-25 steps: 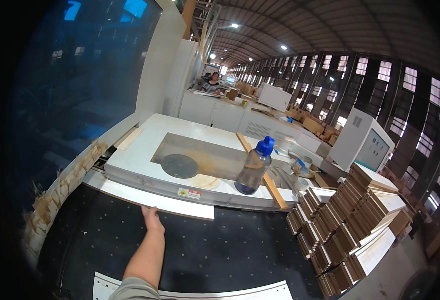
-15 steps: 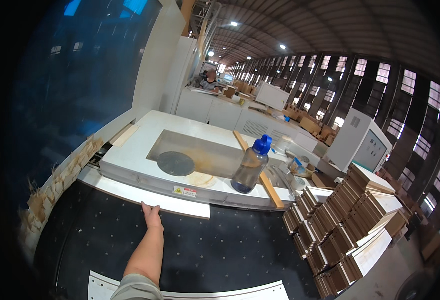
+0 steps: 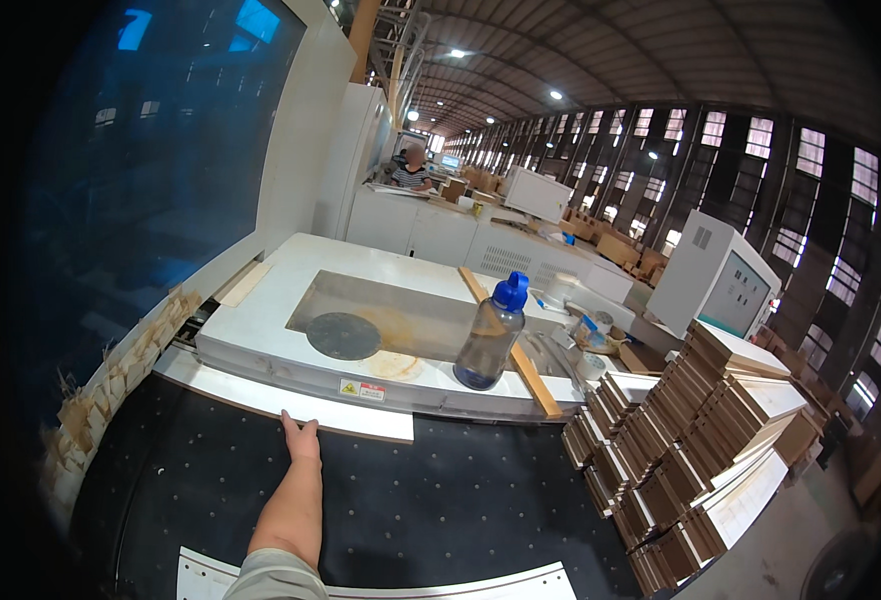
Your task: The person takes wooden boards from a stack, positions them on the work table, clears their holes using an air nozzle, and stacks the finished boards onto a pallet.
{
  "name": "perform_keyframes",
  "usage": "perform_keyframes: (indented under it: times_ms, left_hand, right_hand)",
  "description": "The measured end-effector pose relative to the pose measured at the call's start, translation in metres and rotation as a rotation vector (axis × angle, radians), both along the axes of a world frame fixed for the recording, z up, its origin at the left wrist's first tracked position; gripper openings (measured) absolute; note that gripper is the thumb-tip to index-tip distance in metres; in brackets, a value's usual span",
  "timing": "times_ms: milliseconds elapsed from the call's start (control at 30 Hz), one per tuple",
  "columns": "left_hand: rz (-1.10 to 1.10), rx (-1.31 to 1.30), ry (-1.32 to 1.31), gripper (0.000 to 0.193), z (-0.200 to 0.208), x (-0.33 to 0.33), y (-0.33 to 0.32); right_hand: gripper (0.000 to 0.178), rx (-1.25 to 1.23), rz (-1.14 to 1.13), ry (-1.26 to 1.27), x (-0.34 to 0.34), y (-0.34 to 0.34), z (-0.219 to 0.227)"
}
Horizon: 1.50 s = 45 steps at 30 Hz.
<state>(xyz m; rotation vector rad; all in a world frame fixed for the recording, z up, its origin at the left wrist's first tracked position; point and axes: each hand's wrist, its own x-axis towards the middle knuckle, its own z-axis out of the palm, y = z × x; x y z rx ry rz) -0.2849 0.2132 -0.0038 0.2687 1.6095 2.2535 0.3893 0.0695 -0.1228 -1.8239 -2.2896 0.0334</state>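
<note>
My left hand (image 3: 301,438) reaches forward from the lower edge. Its visible fingers are stretched apart and touch the near edge of a long white board (image 3: 246,394). That board lies on a black work table (image 3: 441,490) dotted with small studs, along the front of a white machine bed (image 3: 361,250). Its left end runs up to the gap beneath the machine's large dark-blue panel. Below my forearm, a second white panel (image 3: 451,585) with small holes and a groove lies partly cut off by the picture's edge. My right hand is out of view.
A blue-capped bottle (image 3: 491,335) and a wooden strip (image 3: 521,360) stand on the machine bed. Stacked boards (image 3: 676,450) rise at the right, before a grey control cabinet (image 3: 706,280). Frayed strips (image 3: 101,400) hang at left. A person (image 3: 413,172) sits far behind.
My view has shifted slightly, so the surroundings sit a little differently in the picture. My left hand stays at the same place on the white board's edge.
</note>
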Motion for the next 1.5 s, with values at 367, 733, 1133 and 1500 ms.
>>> perform_keyframes:
  times_ms: [367, 733, 1133, 1500]
  left_hand:
    - [-0.033, -0.168, 0.023, 0.082, 0.026, 0.009, -0.005]
    - [-0.339, -0.279, 0.289, 0.078, 0.022, 0.009, -0.024]
    - [-1.541, -0.856, 1.21, 0.098, 0.101, 0.186, -0.173]
    - [-1.264, -1.024, 1.624, 0.114, 0.086, 0.239, -0.232]
  right_hand:
    - [0.034, -0.148, -0.083, 0.223, -0.067, -0.023, 0.132]
    - [0.027, 0.186, -0.233, 0.387, -0.125, -0.064, 0.191]
    - [0.034, 0.38, 0.03, 0.514, -0.101, -0.04, 0.145]
    - [0.033, 0.5, 0.116, 0.556, -0.1, -0.044, 0.148]
